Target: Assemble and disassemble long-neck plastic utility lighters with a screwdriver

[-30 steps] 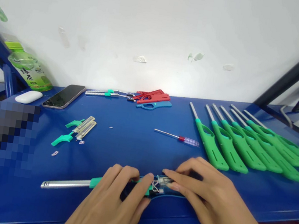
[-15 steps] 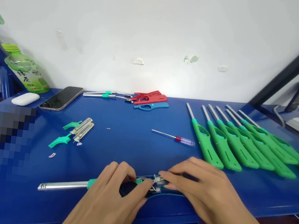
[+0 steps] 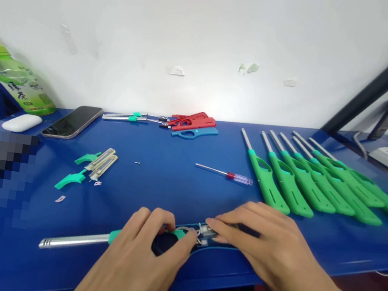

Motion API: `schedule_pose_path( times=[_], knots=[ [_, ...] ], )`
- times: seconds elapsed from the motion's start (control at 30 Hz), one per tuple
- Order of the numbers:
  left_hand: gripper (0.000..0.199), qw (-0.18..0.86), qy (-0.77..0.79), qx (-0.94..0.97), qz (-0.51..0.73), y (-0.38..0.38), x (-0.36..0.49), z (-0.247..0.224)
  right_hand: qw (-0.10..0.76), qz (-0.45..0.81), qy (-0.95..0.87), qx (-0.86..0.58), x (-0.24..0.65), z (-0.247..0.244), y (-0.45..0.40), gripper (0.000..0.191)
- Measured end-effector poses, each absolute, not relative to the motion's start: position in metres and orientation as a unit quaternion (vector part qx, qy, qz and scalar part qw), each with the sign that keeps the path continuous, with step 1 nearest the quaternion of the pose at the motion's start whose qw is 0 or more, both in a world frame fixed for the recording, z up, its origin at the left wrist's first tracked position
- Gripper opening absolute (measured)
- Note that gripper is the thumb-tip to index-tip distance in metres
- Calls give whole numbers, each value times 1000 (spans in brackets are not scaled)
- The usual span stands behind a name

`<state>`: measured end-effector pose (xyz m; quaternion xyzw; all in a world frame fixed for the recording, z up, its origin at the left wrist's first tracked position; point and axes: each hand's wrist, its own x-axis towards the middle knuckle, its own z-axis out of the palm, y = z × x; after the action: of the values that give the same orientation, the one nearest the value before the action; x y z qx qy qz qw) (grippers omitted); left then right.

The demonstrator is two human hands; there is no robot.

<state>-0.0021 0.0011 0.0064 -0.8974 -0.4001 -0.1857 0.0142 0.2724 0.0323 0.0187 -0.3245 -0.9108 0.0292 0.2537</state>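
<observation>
An opened gas lighter (image 3: 75, 240) with a long metal tube and a blue handle half lies near the table's front edge, its tube pointing left. My left hand (image 3: 145, 249) is closed around the lighter near its trigger opening, thumb by the thin wires. At the handle's interior, my right hand (image 3: 256, 241) pinches the clear fuel tank (image 3: 208, 232) by its end; the palm covers the rest of the handle. A screwdriver (image 3: 235, 177) with a clear and red handle lies beyond my right hand.
Several green lighters (image 3: 298, 184) lie in a row at right. Red handle halves (image 3: 197, 123), a blue handle half (image 3: 197, 132) and metal tubes (image 3: 125, 117) are at the back. Fuel tanks (image 3: 103, 164), green triggers (image 3: 71, 179), a phone (image 3: 73, 122), a white case (image 3: 22, 123) and a bottle (image 3: 22, 83) are at left.
The view has shifted slightly, so objects on the left appear farther left. Both hands keep their grip on the lighter, with barely any finger movement.
</observation>
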Motion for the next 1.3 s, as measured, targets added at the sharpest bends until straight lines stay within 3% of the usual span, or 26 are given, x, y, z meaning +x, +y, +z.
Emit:
schedule_pose_path(
  times=[0.57,0.83,0.97,1.13,1.3],
  knots=[
    [60,20,-389,-905,-170,1,-5,8,268,92,-895,-346,273,14,35,26],
    [35,34,-394,-897,-196,2,-5,4,321,117,-880,-329,270,13,37,8],
    [32,34,-387,-898,-208,2,-8,0,327,131,-877,-326,271,15,35,7],
    [32,113,-379,-891,-223,-2,-7,-3,329,120,-877,-328,273,15,34,17],
    [33,197,-404,-859,-247,-13,6,-4,332,110,-874,-338,271,13,35,14]
  ],
)
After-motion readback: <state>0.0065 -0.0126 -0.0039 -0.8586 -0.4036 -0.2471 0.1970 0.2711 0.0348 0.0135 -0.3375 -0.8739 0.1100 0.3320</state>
